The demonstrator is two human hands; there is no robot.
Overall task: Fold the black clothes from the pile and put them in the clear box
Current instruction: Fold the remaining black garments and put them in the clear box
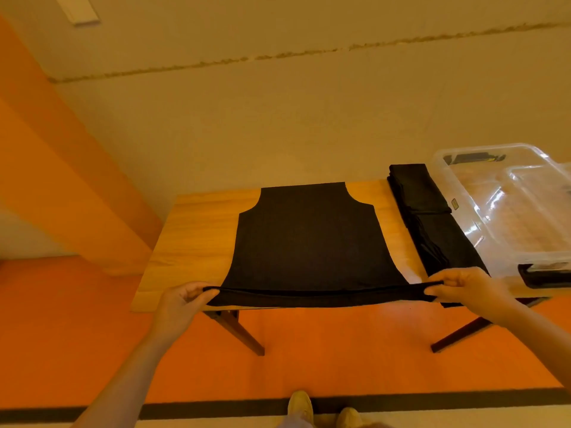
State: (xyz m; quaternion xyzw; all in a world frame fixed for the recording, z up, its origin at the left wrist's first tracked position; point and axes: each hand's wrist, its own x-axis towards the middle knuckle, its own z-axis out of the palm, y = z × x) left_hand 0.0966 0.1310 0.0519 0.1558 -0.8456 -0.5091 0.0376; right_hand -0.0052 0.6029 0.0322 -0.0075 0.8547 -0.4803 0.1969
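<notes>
— Where's the black sleeveless top (pixel 309 242)?
— Spread flat, neck end far, its near hem lifted off the edge.
— And the pile of black clothes (pixel 432 223)?
— A long dark stack just right of it, touching the clear box (pixel 494 211), which sits open at the far right.

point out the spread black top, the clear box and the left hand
black top (pixel 306 239), head view, middle of the cloth.
clear box (pixel 543 257), head view, near rim.
left hand (pixel 182 299), head view, back of the hand.
</notes>
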